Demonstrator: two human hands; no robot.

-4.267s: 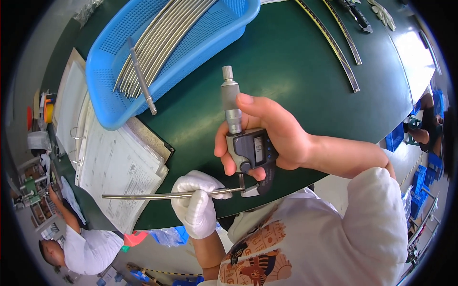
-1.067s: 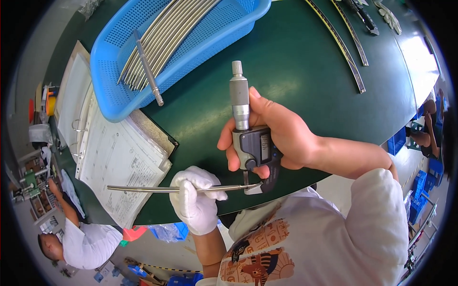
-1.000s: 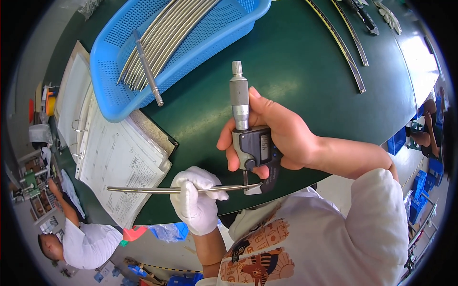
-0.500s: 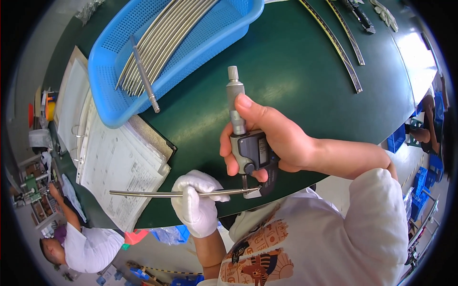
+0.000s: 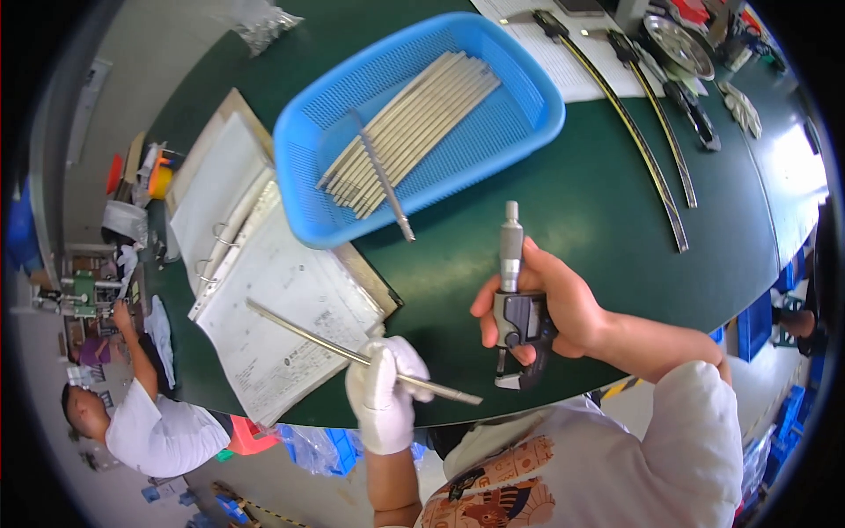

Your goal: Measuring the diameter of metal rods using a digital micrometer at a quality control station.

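Paper fills the left of the bench: an open ring binder (image 5: 264, 290) lies at about nine o'clock on the dark green table (image 5: 493, 238), its sheets spread flat and its lower corner running toward the near edge. Beyond that edge, at about eight o'clock, another person (image 5: 150, 422) in a white shirt is down by the floor among small items. Just right of the binder, at six o'clock, the left hand (image 5: 383, 396), in a white glove, is closed around a thin metal rod (image 5: 352, 354), gripping it near its right end; the rod slants up to the left across the binder's pages and its short free end points toward four o'clock, stopping just short of the measuring tool. Up at twelve o'clock a blue mesh basket (image 5: 528, 97) holds a bundle of similar rods (image 5: 414, 123), one lying crosswise and poking over the near rim. Right of centre the bare right hand (image 5: 550, 308) wraps a digital micrometer (image 5: 518, 317), held upright with its thimble pointing to twelve o'clock and its frame at the bottom, apart from the rod. Toward two o'clock two long curved strips (image 5: 651, 167) lie on the table, near assorted tools at the far corner.
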